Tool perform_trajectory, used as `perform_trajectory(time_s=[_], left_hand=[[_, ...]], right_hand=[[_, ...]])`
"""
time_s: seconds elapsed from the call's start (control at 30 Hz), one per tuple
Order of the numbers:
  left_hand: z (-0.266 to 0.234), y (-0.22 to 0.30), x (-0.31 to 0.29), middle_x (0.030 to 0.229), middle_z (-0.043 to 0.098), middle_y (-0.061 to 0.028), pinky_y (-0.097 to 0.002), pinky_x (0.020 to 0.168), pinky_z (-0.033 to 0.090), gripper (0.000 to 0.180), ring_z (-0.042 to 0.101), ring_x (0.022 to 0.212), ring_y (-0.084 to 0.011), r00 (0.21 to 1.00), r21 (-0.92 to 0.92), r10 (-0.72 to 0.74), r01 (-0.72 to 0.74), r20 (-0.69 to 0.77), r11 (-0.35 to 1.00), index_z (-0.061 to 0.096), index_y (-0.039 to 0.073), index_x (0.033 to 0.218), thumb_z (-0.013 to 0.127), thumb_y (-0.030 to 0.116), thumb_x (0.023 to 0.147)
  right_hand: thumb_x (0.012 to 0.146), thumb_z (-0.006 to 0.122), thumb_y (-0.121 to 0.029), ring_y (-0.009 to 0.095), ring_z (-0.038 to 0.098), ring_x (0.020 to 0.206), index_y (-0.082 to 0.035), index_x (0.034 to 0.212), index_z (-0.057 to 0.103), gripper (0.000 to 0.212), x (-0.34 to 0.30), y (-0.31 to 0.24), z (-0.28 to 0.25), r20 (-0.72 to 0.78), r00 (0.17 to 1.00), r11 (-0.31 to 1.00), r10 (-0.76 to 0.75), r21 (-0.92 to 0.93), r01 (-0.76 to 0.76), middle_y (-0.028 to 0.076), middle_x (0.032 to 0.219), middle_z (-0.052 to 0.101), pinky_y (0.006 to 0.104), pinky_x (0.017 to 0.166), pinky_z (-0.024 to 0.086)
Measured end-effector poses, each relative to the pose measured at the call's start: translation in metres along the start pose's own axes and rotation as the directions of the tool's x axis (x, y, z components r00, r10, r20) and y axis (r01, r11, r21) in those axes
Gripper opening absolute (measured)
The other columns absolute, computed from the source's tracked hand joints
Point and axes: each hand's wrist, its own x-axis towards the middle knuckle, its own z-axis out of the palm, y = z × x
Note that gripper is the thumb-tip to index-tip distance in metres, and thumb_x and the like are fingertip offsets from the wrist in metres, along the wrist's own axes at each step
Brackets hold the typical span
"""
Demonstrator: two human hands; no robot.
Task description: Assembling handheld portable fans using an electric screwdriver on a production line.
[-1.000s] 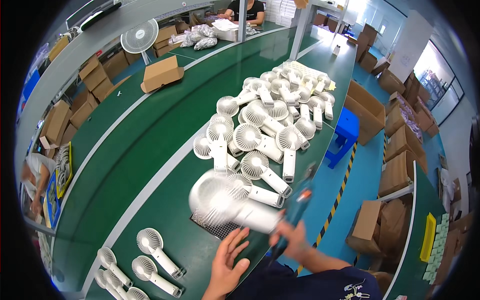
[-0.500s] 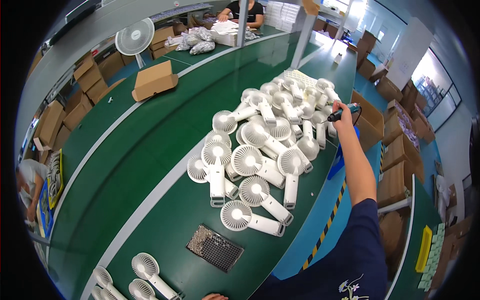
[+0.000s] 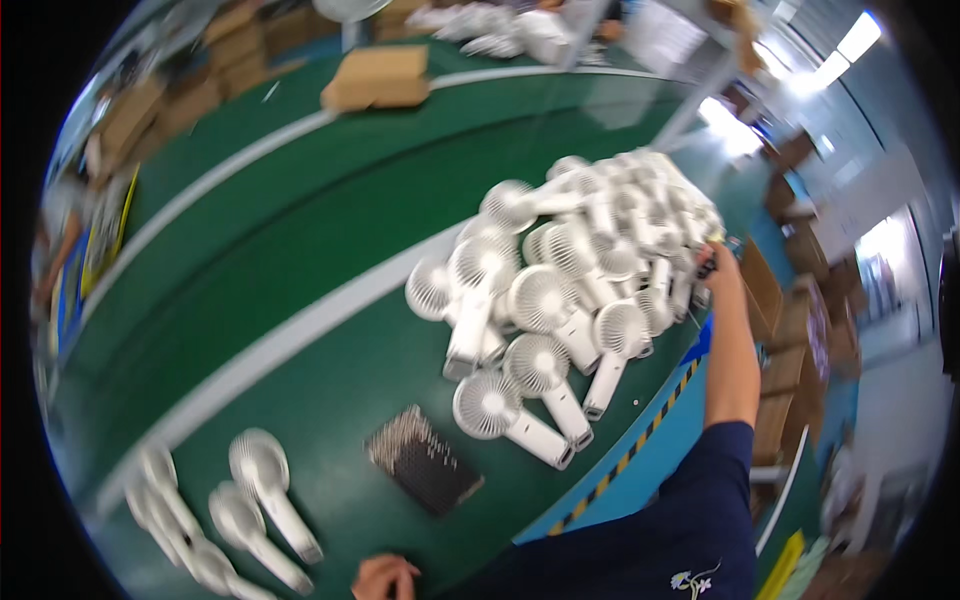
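At frame right, fans [image 3: 569,247] lie just left of my right hand [image 3: 719,264], fingers round a dark tool [image 3: 706,267]; left hand's [image 3: 385,577] grip unclear.

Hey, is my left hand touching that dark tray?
No, green tabletop shows between your left hand and the dark tray.

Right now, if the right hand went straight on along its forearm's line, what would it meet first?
Probably the far right edge of the heap of white fans, just ahead of the right hand and its dark tool; with blur and unclear depth, it might pass above them instead.
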Motion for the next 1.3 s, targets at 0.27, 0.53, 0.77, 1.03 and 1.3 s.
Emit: perform_trajectory(time_s=[0.27,0.53,0.77,1.03,1.3], left_hand=[[-0.081,-0.003,0.02,0.083,0.067,-0.0123,-0.0398,0.082,0.049,0.026,0.059,0.084,-0.029,0.897,0.278,0.26,-0.163,-0.359,0.947,0.06,-0.004,0.1,0.063,-0.001,0.074],[-0.115,-0.011,0.04,0.152,0.022,-0.0206,-0.057,0.112,0.01,0.075,0.014,0.139,-0.0457,1.0,0.755,-0.017,-0.006,0.023,0.656,0.055,0.027,0.132,0.069,0.063,0.067],[-0.09,-0.033,0.066,0.146,0.04,-0.0043,-0.0615,0.109,0.007,0.065,0.031,0.138,-0.0293,0.993,0.778,0.078,-0.117,0.087,0.617,0.055,0.02,0.129,0.072,0.049,0.073],[-0.079,-0.034,0.064,0.142,0.045,-0.003,-0.0582,0.11,0.007,0.062,0.036,0.136,-0.0257,0.989,0.684,0.135,-0.055,-0.064,0.728,0.059,0.017,0.123,0.076,0.043,0.07],[-0.081,-0.037,0.066,0.14,0.046,-0.0021,-0.0579,0.11,0.008,0.061,0.037,0.135,-0.0237,0.986,0.629,0.12,-0.023,-0.112,0.777,0.06,0.017,0.12,0.076,0.045,0.068]], right_hand=[[0.095,0.045,-0.04,0.009,0.045,0.057,0.002,0.113,0.055,0.048,-0.163,-0.05,-0.067,0.362,0.874,0.941,-0.325,0.031,0.338,0.003,0.088,0.059,0.0229,0.053,0.041],[0.082,0.059,-0.062,0.011,0.044,0.054,-0.01,0.135,0.037,0.077,-0.432,0.155,0.014,0.459,0.203,0.454,-0.865,0.544,0.706,0.006,0.101,0.05,0.0236,0.049,0.036],[0.082,0.042,-0.077,0.012,0.039,0.046,-0.01,0.134,0.037,0.085,-0.515,0.281,0.135,0.848,0.195,0.859,-0.493,0.51,-0.043,0.001,0.068,0.046,0.0272,0.04,0.035],[0.07,0.029,-0.091,0.015,0.044,0.042,-0.01,0.111,0.045,0.092,-0.525,0.37,0.192,0.885,0.241,0.915,-0.398,0.4,0.043,0.004,0.061,0.047,0.0298,0.041,0.038],[0.071,0.027,-0.091,0.014,0.039,0.037,-0.011,0.109,0.047,0.091,-0.532,0.376,0.191,0.891,0.325,0.946,-0.318,0.319,0.052,0.002,0.059,0.046,0.0294,0.038,0.036]])
